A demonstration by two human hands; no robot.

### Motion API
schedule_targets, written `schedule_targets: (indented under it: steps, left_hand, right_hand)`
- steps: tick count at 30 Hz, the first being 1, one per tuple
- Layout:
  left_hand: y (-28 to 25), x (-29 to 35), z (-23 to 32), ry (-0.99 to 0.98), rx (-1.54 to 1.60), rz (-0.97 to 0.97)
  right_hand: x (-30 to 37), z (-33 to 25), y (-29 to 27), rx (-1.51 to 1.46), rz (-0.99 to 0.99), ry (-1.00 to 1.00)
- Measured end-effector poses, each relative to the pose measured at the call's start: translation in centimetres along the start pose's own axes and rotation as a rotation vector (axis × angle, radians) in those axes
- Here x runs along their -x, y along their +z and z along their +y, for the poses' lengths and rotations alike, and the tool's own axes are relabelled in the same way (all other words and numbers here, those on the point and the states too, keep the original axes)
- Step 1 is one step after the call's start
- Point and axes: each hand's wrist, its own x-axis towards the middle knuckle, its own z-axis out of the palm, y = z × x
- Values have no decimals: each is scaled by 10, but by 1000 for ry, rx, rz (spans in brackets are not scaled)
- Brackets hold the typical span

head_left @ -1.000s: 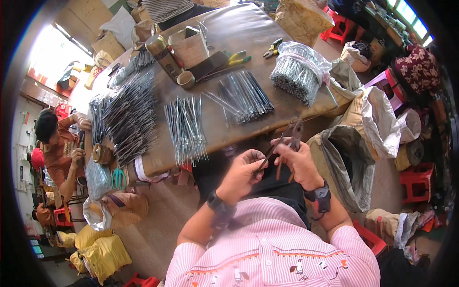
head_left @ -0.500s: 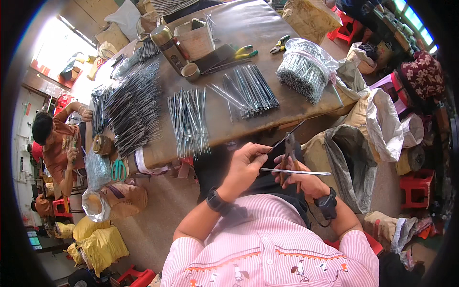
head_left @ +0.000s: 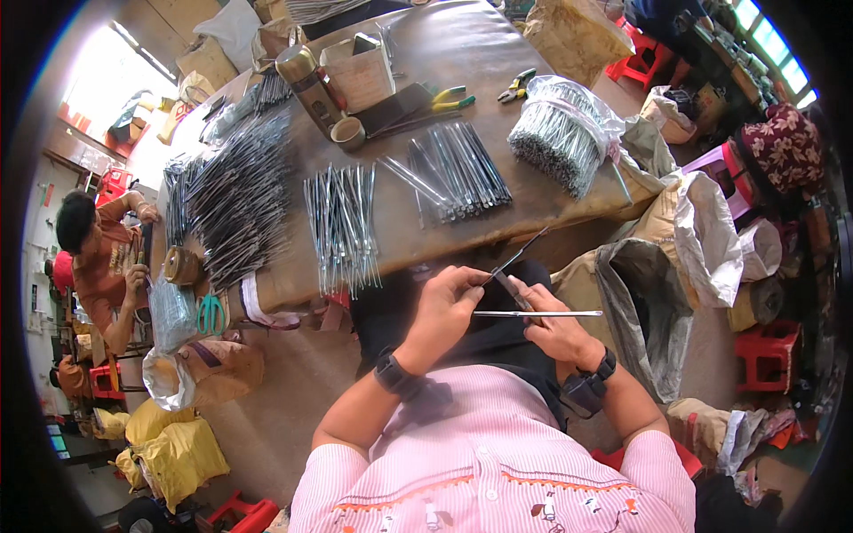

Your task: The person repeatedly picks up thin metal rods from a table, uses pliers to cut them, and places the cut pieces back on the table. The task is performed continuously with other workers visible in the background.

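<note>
My left hand (head_left: 447,306) pinches a thin dark metal rod (head_left: 524,246) that slants up to the right. My right hand (head_left: 555,324) is closed around a pair of pliers (head_left: 513,290), whose jaws are at the dark rod beside my left fingertips. A silver rod (head_left: 569,314) lies level across my right fingers; how it is held there is hard to see. Beyond my hands, on the table, lie a loose row of silver rods (head_left: 342,222), a neater row (head_left: 466,173) and a large pile of dark rods (head_left: 235,191).
The brown table (head_left: 400,240) has its near edge just beyond my hands. On it stand a plastic-wrapped rod bundle (head_left: 560,133), a flask (head_left: 306,84), a box (head_left: 355,75) and yellow-handled pliers (head_left: 515,86). An open sack (head_left: 644,311) stands at right. Another person (head_left: 107,258) sits at left.
The pliers have swung from upright to tilted left, their jaws now at the dark rod. My right hand has closed further and moved nearer my left. The view has shifted slightly.
</note>
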Motion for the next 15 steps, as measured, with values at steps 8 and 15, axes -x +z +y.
schedule_targets:
  steps: [8, 15]
  left_hand:
    - [3, 3, -2, 7, 6, -9]
    - [-1, -2, -10, 116, -139, 34]
  right_hand:
    - [1, -8, 0, -34, 136, -49]
    - [-3, -6, 6, -11, 109, 46]
